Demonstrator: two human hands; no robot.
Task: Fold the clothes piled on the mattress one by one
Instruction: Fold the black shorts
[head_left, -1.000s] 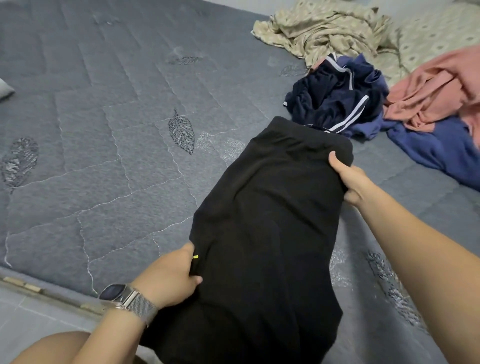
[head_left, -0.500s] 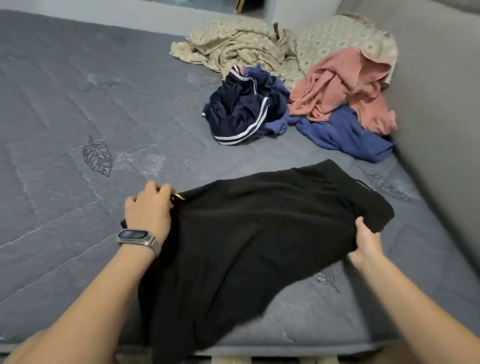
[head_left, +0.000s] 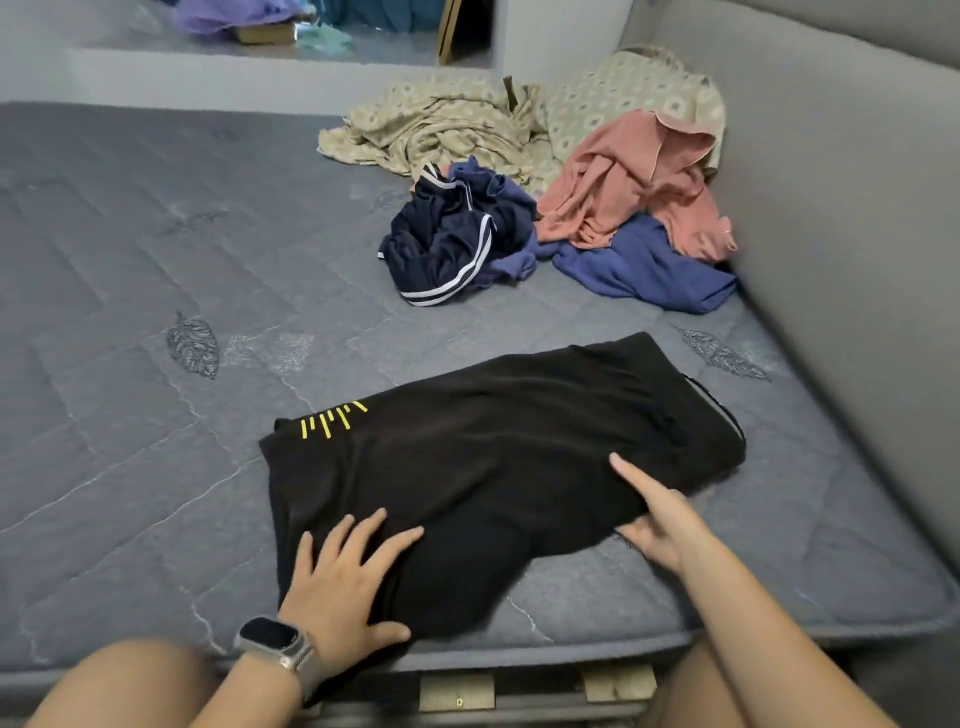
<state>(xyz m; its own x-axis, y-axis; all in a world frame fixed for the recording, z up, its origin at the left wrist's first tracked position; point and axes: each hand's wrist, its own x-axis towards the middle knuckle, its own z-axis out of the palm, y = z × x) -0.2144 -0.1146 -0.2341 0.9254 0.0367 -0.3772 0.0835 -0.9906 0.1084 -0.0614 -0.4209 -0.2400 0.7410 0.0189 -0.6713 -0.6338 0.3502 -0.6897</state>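
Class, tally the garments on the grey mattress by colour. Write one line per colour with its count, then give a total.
Black with yellow stripes: 1, the black garment under both hands
Navy with white stripes: 1, the navy striped garment
Plain blue: 1, the blue garment
Salmon pink: 1, the pink garment
Beige patterned: 1, the beige patterned cloth
Total: 5

Reaching forward with both bare forearms. Pressing down flat with the left hand (head_left: 345, 582), fingers spread, watch (head_left: 275, 647) on the wrist. Extending the right hand (head_left: 657, 519) with index finger straight, thumb out to the side.
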